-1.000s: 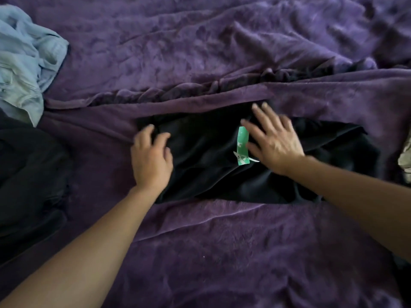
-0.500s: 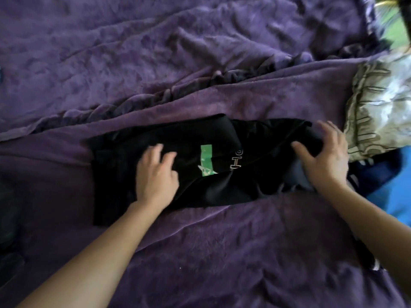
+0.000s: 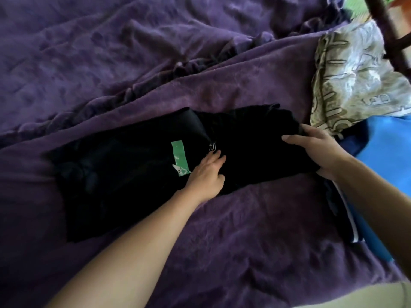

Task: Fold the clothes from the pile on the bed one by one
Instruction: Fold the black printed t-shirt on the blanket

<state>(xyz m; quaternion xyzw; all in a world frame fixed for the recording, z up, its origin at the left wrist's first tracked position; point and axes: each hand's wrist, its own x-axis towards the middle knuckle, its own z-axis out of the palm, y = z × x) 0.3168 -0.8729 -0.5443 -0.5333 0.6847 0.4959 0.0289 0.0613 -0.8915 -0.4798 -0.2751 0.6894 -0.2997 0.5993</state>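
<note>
Garment (image 3: 124, 174), black, on bed (image 3: 244, 241); left hand (image 3: 205, 174) flat, grip apart; right hand (image 3: 315, 150) clamped on its end.

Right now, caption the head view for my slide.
Left hand presses a black garment on the purple blanket; right hand grips its end.

A white outlined J (image 3: 212, 147) shows on the black garment (image 3: 124, 178), the only readable letter. The green patch (image 3: 179, 157) beside it bears white marks, too blurred to make out.
</note>
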